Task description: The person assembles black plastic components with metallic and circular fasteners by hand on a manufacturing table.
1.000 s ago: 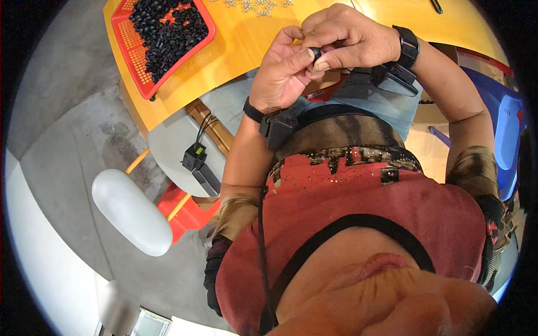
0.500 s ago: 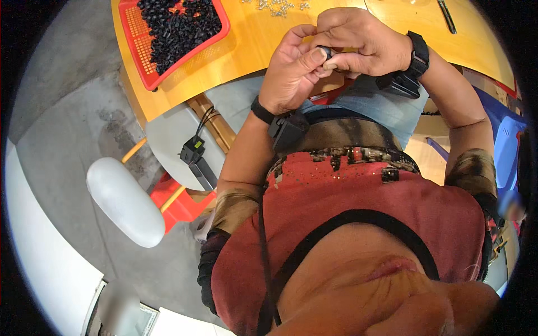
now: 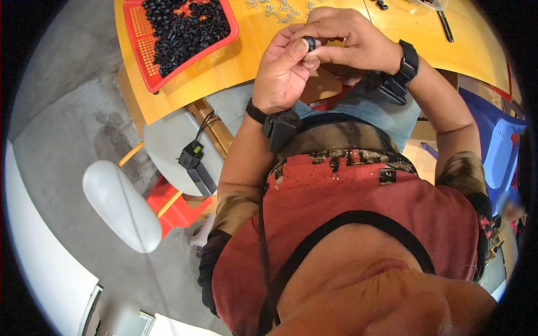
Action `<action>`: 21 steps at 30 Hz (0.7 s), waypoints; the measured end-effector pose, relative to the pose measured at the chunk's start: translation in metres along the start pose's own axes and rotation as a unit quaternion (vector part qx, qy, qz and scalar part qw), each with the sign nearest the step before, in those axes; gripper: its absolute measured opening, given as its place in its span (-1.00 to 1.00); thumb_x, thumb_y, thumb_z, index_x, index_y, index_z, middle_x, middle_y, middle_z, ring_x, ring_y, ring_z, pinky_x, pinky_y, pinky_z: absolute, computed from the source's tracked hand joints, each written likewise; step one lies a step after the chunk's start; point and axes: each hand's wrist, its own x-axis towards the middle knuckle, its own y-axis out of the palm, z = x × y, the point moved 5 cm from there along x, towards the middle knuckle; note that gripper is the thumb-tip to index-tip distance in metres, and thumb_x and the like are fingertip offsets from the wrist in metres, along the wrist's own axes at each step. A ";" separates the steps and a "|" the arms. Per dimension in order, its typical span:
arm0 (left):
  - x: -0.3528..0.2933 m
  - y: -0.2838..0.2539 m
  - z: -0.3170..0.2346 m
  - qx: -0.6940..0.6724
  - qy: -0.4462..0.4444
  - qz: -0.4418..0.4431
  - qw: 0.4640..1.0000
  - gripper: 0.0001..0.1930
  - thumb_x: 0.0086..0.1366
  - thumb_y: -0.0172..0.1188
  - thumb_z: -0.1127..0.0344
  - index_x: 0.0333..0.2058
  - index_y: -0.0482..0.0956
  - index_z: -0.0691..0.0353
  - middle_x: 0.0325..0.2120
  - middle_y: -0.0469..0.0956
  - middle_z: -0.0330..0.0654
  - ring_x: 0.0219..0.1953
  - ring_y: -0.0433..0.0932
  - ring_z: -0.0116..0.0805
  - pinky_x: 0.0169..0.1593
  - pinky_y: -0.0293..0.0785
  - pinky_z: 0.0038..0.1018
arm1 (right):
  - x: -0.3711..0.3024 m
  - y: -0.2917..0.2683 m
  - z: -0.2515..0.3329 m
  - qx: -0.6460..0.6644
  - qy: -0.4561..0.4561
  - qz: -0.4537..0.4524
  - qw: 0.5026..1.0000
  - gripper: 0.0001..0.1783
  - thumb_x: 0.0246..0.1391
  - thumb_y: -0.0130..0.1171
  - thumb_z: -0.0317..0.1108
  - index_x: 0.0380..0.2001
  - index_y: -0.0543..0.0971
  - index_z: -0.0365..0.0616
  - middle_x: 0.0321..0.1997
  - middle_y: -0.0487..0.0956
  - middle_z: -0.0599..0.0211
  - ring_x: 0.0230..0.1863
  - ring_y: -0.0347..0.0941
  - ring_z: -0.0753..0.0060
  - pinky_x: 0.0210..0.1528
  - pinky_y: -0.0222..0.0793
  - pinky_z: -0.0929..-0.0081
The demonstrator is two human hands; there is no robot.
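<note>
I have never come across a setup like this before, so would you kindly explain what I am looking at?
There is no robot here: these are a person's own bare hands. The wide, rounded view comes from a camera worn on the head and looking down, so the person's chest and forearms show too. The left hand and right hand meet over the edge of a yellow table, with a small rounded black part at their fingertips. On the table, to the left, a red basket holds many small black pieces. Beyond the hands lie scattered shiny silvery bits, and to the right a slim black pen-like item.
</note>
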 end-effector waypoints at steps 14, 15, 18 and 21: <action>-0.017 -0.008 -0.001 -0.021 -0.037 -0.013 0.999 -0.75 0.43 0.23 0.43 0.05 0.52 0.19 -0.16 0.62 -0.22 -0.19 0.56 -0.48 -0.16 0.51 -0.53 | -0.007 0.016 0.010 -0.018 -0.005 -0.033 0.999 -0.66 0.20 0.34 -0.32 -0.02 0.66 -0.26 -0.32 0.57 0.17 -0.26 0.52 0.21 -0.19 0.42 0.36; -0.018 -0.008 -0.001 -0.019 -0.037 -0.007 0.999 -0.75 0.43 0.23 0.42 0.05 0.52 0.19 -0.17 0.62 -0.22 -0.20 0.56 -0.49 -0.17 0.51 -0.54 | -0.007 0.018 0.006 0.003 0.009 -0.012 1.000 -0.66 0.20 0.34 -0.31 -0.02 0.66 -0.26 -0.32 0.57 0.17 -0.26 0.52 0.21 -0.18 0.43 0.35; -0.019 -0.008 -0.002 -0.017 -0.037 -0.005 0.999 -0.76 0.43 0.24 0.40 0.03 0.53 0.19 -0.17 0.62 -0.21 -0.21 0.55 -0.50 -0.17 0.51 -0.55 | -0.005 0.021 0.007 0.028 0.025 0.003 0.999 -0.66 0.21 0.34 -0.31 -0.02 0.66 -0.27 -0.32 0.57 0.16 -0.26 0.53 0.20 -0.17 0.43 0.35; -0.020 -0.013 -0.005 -0.005 -0.033 -0.017 0.999 -0.79 0.44 0.24 0.38 0.01 0.55 0.19 -0.18 0.62 -0.22 -0.23 0.54 -0.50 -0.18 0.50 -0.55 | -0.005 0.027 0.005 0.017 0.040 -0.021 0.999 -0.67 0.21 0.34 -0.30 -0.03 0.66 -0.27 -0.31 0.58 0.16 -0.26 0.53 0.20 -0.17 0.43 0.35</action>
